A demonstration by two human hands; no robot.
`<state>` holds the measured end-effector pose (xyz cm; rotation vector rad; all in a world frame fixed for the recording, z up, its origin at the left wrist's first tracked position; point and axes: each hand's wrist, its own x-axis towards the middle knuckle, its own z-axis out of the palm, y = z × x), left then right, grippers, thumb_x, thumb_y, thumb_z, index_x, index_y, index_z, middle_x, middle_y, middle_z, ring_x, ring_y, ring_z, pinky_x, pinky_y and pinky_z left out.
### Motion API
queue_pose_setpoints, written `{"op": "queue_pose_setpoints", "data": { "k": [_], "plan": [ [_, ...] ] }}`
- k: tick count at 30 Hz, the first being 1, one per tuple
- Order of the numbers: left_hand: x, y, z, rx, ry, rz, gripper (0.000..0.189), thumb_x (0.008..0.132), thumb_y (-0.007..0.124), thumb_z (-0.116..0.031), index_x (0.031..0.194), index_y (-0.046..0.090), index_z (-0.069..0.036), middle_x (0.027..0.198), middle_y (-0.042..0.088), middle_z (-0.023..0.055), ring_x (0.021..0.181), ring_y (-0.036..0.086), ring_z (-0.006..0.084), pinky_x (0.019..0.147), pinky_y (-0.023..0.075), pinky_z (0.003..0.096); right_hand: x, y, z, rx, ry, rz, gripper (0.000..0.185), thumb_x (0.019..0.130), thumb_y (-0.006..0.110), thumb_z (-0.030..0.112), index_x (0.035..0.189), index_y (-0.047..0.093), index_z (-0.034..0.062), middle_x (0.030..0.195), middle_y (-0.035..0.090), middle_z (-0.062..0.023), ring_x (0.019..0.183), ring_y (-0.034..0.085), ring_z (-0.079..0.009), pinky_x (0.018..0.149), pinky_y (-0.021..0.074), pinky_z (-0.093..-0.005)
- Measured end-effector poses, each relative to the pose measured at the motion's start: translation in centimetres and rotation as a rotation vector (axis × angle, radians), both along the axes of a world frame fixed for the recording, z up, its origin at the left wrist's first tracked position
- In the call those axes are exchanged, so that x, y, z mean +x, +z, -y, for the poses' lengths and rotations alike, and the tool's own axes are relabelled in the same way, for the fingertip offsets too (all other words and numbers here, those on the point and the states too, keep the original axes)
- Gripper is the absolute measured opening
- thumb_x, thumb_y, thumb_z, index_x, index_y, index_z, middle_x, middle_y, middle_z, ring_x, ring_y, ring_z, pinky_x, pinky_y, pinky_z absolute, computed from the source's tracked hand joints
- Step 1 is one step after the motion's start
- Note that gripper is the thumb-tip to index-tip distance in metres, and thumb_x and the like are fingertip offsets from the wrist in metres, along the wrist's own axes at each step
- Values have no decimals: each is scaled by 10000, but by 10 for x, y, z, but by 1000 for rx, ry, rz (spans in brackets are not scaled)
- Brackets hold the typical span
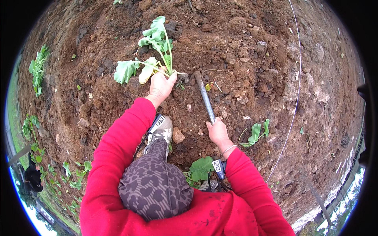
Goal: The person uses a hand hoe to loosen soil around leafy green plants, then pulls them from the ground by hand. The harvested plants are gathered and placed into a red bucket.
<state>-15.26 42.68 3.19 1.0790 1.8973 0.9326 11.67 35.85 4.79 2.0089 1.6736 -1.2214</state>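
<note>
My left hand (161, 84) holds a leafy green seedling (166, 60) by the base of its stems, close over the brown soil (212, 44). The plant's leaves spread up and to the left; one leaf is yellowed, and its thin root end points right. My right hand (218, 131) grips the near end of a metal bar or tool handle (205, 96), whose far end rests at the soil a little right of the root. Whether that end has a blade is hidden.
A thin white string (299, 65) runs along the right side. A small seedling (255, 135) stands right of my right hand. More green plants (39, 69) lie along the left. A large leaf (201, 168) is near my knee, and a stone (178, 135) lies beside my shoe (165, 129).
</note>
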Motion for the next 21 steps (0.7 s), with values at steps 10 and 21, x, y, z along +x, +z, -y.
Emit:
{"op": "queue_pose_setpoints", "data": {
  "k": [10, 21],
  "plan": [
    [24, -20, 3, -131, -402, -361, 455, 801, 639, -256, 1196, 546, -50, 1156, 579, 184, 1030, 581, 342, 903, 476, 393, 2, 15, 16, 22, -81, 29, 344, 875, 624, 285, 968, 526, -31, 831, 630, -281, 839, 623, -438, 733, 501, -480],
    [23, -43, 6, -166, -516, -319, 491, 779, 673, -232, 1205, 533, -30, 1123, 589, 217, 1030, 572, 381, 905, 466, 414, -14, 26, 0, 199, -179, -112, 333, 866, 636, 295, 943, 541, -15, 799, 634, -253, 787, 633, -415, 702, 502, -469]
  ]
}}
